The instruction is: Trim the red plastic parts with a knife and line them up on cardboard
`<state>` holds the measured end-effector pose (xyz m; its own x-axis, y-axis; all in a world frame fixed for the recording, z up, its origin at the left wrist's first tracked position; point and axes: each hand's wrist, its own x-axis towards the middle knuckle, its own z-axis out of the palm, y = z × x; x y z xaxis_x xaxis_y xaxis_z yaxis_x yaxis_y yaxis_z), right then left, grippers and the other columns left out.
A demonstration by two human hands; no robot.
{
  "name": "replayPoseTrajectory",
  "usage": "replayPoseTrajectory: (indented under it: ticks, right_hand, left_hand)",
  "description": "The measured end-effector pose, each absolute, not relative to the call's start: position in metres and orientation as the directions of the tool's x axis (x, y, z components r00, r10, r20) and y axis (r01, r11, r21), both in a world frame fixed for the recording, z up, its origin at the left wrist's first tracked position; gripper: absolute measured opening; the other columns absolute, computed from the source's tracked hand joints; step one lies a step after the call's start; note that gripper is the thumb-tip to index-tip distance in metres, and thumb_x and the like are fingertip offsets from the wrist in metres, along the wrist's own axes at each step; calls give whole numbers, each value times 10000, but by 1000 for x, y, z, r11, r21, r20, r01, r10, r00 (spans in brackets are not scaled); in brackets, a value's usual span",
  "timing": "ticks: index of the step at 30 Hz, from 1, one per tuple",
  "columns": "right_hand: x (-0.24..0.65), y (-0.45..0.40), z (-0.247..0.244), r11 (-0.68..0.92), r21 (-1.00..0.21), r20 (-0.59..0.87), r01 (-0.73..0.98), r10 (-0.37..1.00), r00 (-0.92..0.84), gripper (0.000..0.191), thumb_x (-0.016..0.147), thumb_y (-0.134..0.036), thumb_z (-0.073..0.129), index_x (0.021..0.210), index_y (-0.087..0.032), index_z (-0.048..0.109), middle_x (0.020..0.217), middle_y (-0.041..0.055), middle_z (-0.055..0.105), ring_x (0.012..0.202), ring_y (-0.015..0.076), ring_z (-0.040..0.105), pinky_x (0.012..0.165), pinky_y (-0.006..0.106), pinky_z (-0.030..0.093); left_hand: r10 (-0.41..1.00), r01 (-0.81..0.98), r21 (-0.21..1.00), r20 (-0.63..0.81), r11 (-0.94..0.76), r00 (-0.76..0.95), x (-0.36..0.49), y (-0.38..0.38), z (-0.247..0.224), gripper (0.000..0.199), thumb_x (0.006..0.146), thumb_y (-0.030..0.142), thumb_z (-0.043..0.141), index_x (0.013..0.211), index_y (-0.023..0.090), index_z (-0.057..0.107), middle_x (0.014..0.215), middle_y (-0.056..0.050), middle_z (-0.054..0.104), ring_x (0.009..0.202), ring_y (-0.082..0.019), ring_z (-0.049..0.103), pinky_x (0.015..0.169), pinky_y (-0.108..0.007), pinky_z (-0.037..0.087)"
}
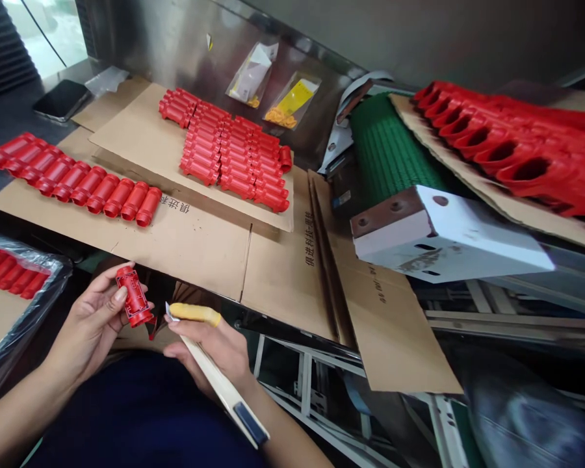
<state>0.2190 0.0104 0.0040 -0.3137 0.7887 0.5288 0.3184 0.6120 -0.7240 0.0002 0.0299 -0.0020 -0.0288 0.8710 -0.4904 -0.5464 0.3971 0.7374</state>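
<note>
Between the thumb and fingers of my left hand (95, 318) is a red plastic tube fitting (134, 296), tilted, with a thin strip of red hanging off its lower end. My right hand (219, 348) is closed around a cream-handled utility knife (219, 383). The short blade (170, 313) points toward the fitting and stands a little apart from it. A yellow finger cot (192, 313) covers my right index finger. On the cardboard beyond my hands lies a row of similar red fittings (95, 188). Behind them, a larger block of red fittings (234, 156) sits on a cardboard sheet.
Left of me stands a plastic-lined box (53, 273) holding red fittings. On the right, a green conveyor belt (394, 149) with a white bracket (443, 234) adjoins cardboard carrying many red parts (531, 162). A phone (62, 101) and small bags (292, 103) lie at the back.
</note>
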Motion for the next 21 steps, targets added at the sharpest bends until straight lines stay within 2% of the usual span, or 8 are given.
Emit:
replayPoseTrajectory:
  ticks: [4, 9, 11, 18, 21]
  right_hand:
    - [218, 9, 3, 651, -733, 574, 197, 748, -333, 329, 1057, -125, 695, 1385, -154, 698, 1173, 120, 849, 1159, 209, 816, 1004, 293, 700]
    - [210, 10, -5, 649, -750, 597, 129, 748, -289, 238, 1044, -175, 728, 1278, -163, 771, 1227, 136, 815, 1026, 195, 826, 916, 284, 721]
    - [207, 11, -5, 654, -747, 607, 122, 745, -277, 215, 1031, -188, 749, 1243, -173, 786, 1193, 129, 821, 979, 198, 816, 882, 304, 725]
    - [204, 13, -2, 677, -726, 620, 120, 721, -310, 200, 1049, -220, 733, 1239, -165, 764, 1117, 117, 850, 1004, 205, 820, 896, 320, 714]
    - [203, 13, -2, 679, -727, 625, 103, 717, -308, 161, 1044, -202, 739, 1192, -147, 765, 1093, 121, 850, 999, 200, 820, 901, 315, 706]
  left_hand:
    - [885, -536, 747, -466, 392, -3, 2, 27, -2, 504, 791, 351, 980, 1216, 226, 741, 984, -90, 840, 797, -188, 803, 732, -254, 672]
    - [894, -503, 764, -447, 404, 38, 1, 24, -4, 443, 846, 377, 937, 1203, 227, 722, 1012, -104, 841, 833, -201, 803, 746, -275, 672]
    - [896, -493, 771, -442, 404, 42, 1, 23, -4, 441, 847, 383, 937, 1199, 226, 724, 1010, -103, 841, 838, -197, 802, 754, -267, 668]
    - [899, -507, 772, -439, 383, 11, 6, 22, 3, 475, 794, 396, 976, 1159, 210, 736, 964, -105, 845, 791, -188, 799, 710, -247, 664]
    - [904, -507, 775, -426, 377, 21, 6, 21, 3, 461, 813, 388, 965, 1170, 211, 733, 969, -106, 847, 800, -186, 802, 724, -252, 667]
